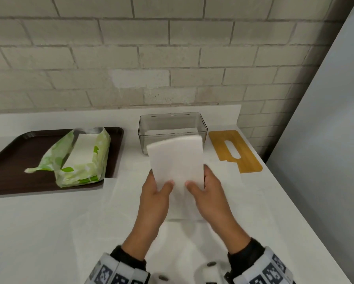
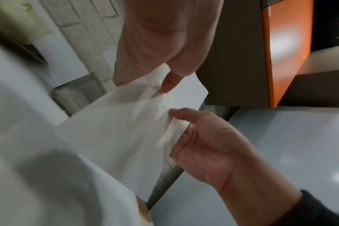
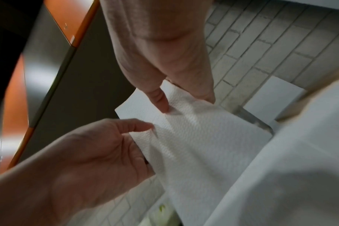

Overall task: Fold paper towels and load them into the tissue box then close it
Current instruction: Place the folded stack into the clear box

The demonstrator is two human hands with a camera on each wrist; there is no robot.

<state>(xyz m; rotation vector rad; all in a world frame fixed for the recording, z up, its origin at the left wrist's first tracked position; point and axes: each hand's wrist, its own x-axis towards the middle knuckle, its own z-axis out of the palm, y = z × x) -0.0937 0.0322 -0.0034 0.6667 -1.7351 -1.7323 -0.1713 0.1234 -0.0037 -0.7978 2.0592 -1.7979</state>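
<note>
Both hands hold a folded white paper towel (image 1: 176, 160) upright above the counter, just in front of the clear plastic tissue box (image 1: 147, 128). My left hand (image 1: 161, 186) pinches its lower left edge, thumb on the front. My right hand (image 1: 199, 182) pinches the lower right edge the same way. In the left wrist view the embossed towel (image 2: 126, 122) hangs between the left hand (image 2: 145, 79) and the right hand (image 2: 184, 130). The right wrist view shows the same grip on the towel (image 3: 203, 137). The box is open, with white paper low inside. Its bamboo lid (image 1: 235, 150) lies flat to the right.
A dark brown tray (image 1: 18, 152) at the left holds an opened green-and-white towel package (image 1: 80, 158). Flat white sheets (image 1: 131, 201) lie on the white counter under my hands. A brick wall stands behind, and a grey panel (image 1: 325, 140) bounds the right.
</note>
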